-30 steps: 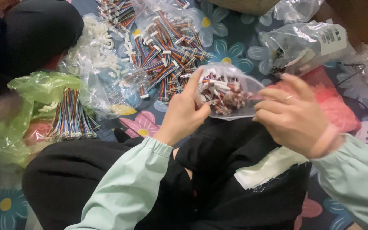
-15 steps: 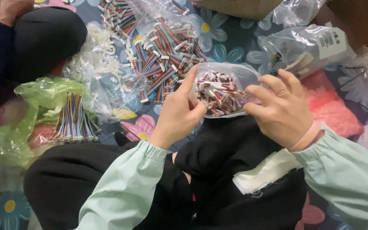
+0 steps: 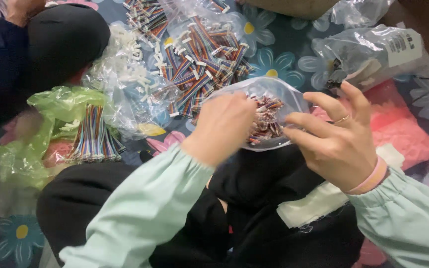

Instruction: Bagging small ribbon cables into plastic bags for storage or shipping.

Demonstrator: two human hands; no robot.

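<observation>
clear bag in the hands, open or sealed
Open: the left hand reaches into the clear bag of small connectors; the right hand steadies it.

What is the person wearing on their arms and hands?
Both arms have long, loose sleeves of pale mint-green cloth, gathered at the cuffs. The left hand is bare, with nothing on its fingers that shows. The right hand has a thin gold-coloured ring on one finger and a pink band round the wrist, just above the cuff. No gloves on either hand.

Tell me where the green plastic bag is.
Head view, far left: the green plastic bag lies on the floral mat, holding a rainbow wire bundle, beside clear bags of connectors.
</observation>
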